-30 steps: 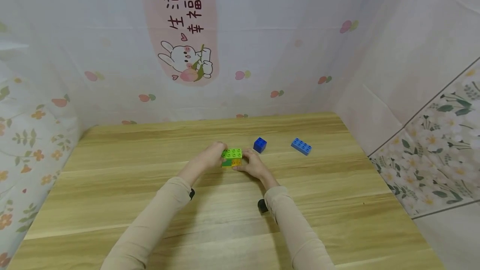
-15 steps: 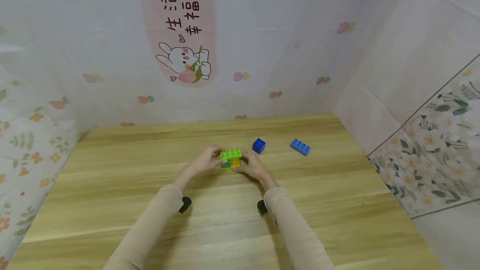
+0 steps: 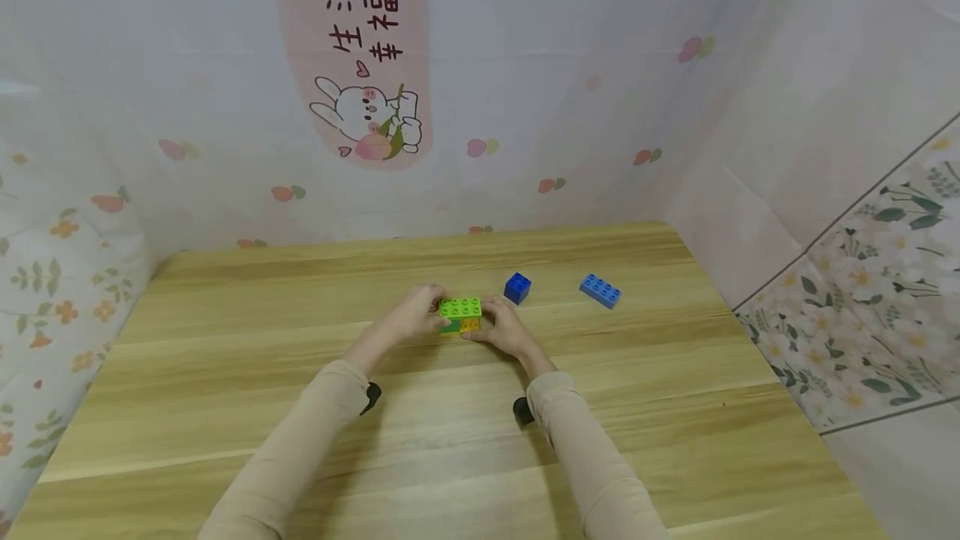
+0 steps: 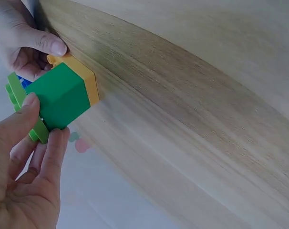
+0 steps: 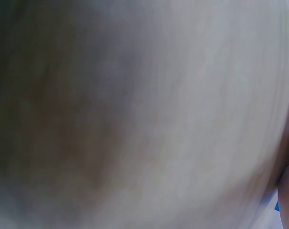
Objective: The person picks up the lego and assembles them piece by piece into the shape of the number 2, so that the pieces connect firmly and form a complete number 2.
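A lime green eight-stud brick (image 3: 460,307) tops a small stack, over a green brick (image 4: 58,95) and a yellow brick (image 3: 470,324) at the bottom. My left hand (image 3: 408,317) pinches the lime brick at its left end; the left wrist view has the thumb on one side and fingertips on the other, right against the green brick. From the right, my right hand (image 3: 506,330) grips the yellow brick, its thumb (image 4: 56,46) at that brick's edge. In the right wrist view, only a blurred surface and a bit of hand at the right edge show.
Just behind the right hand sits a dark blue square brick (image 3: 517,288). Farther right is a lighter blue eight-stud brick (image 3: 601,291). The wooden table (image 3: 637,407) ends at a patterned curtain (image 3: 600,107) at the back.
Half a second ago the lime brick was tilted above the green one; now it lies level over the stack. The left hand has shifted slightly; the right hand holds its place.
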Demonstrator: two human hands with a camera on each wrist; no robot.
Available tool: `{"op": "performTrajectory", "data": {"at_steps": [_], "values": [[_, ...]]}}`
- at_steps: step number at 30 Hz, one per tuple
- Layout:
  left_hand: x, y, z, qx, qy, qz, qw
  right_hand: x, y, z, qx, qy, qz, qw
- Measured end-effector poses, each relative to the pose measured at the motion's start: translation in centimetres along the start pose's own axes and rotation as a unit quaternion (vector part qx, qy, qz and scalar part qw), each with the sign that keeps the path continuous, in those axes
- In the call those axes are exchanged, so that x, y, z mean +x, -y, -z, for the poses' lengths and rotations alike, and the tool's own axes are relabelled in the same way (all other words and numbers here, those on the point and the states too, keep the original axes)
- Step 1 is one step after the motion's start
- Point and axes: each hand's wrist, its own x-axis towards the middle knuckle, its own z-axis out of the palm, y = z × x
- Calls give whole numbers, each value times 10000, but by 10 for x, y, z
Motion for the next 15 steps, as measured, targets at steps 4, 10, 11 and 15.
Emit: {"op": "performTrajectory", "data": {"at_steps": [4, 10, 11, 15], "values": [[-1, -2, 2, -134, -36, 206, 9997, 0, 2, 0, -11, -13, 0, 10000], [-3, 0, 0, -595, -156, 476, 9970, -1, 3, -1, 87, 21, 43, 10000], [-3, 0, 0, -645, -168, 512, 9965, 0, 3, -1, 68, 7, 58, 10000], [-2, 2, -2, -797, -165, 684, 9943, 1, 0, 0, 4, 3, 114, 9999]]}}
